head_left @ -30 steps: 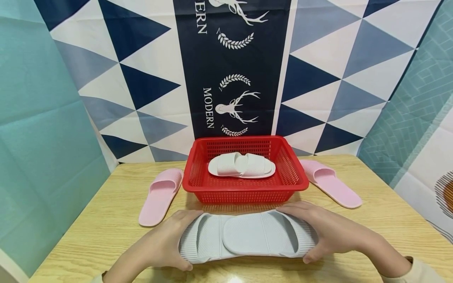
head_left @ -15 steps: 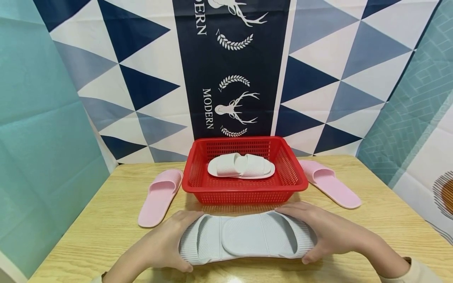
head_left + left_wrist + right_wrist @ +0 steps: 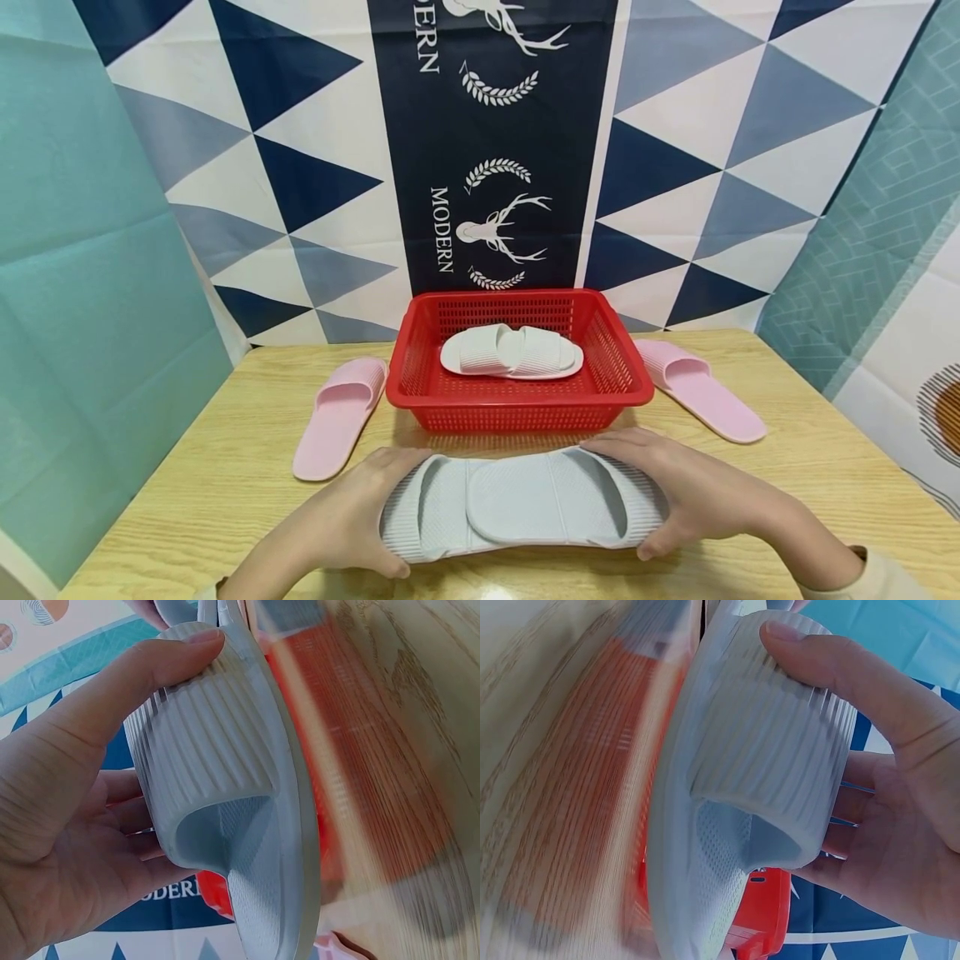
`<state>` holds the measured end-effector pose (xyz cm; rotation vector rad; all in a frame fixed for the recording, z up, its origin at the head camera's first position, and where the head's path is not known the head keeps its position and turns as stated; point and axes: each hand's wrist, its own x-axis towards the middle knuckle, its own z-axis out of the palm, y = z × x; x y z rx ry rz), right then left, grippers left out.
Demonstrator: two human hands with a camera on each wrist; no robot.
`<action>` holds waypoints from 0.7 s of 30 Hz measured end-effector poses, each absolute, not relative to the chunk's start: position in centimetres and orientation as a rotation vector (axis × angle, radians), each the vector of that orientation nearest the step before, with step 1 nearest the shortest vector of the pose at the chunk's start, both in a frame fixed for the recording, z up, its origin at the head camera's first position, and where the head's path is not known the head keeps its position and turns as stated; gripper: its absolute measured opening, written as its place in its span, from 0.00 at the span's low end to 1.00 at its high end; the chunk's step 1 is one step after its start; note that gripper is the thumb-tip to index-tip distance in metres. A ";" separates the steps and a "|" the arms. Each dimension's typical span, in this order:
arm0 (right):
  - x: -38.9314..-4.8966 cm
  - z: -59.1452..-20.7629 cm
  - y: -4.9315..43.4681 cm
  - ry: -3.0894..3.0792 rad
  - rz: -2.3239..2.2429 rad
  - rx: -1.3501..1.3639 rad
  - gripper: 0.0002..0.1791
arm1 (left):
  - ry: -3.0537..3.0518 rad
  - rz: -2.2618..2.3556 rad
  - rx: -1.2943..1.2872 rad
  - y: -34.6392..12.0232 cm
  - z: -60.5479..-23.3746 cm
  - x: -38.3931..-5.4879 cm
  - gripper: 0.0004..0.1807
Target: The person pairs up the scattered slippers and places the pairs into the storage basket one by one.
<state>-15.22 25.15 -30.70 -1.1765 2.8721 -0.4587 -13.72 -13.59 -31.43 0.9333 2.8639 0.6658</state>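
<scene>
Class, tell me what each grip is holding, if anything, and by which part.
A pair of pale grey slippers, overlapping: the left grip holds one by its ribbed strap, the right grip holds the other by its ribbed strap.

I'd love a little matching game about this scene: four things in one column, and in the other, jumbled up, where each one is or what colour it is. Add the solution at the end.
Things
1. Light grey slippers
2. White slippers
3. Pink slippers
4. Basket

Places and colours
A. Lying inside the basket
B. Red all over
C. On the table, one to each side of the basket
D. Gripped between the left hand and the right hand

Pairs: 1-D, 2-A, 3-C, 4-B
</scene>
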 end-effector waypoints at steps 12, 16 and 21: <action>-15.2 -30.7 25.0 2.854 -0.473 -1.172 0.54 | 2.880 0.655 0.941 -13.4 -31.4 -13.7 0.55; -15.3 -30.6 24.8 2.858 -0.472 -1.187 0.55 | 2.873 0.660 0.943 -13.4 -31.4 -13.7 0.55; -15.2 -30.5 24.6 2.856 -0.476 -1.176 0.54 | 2.872 0.655 0.948 -13.3 -31.4 -13.8 0.55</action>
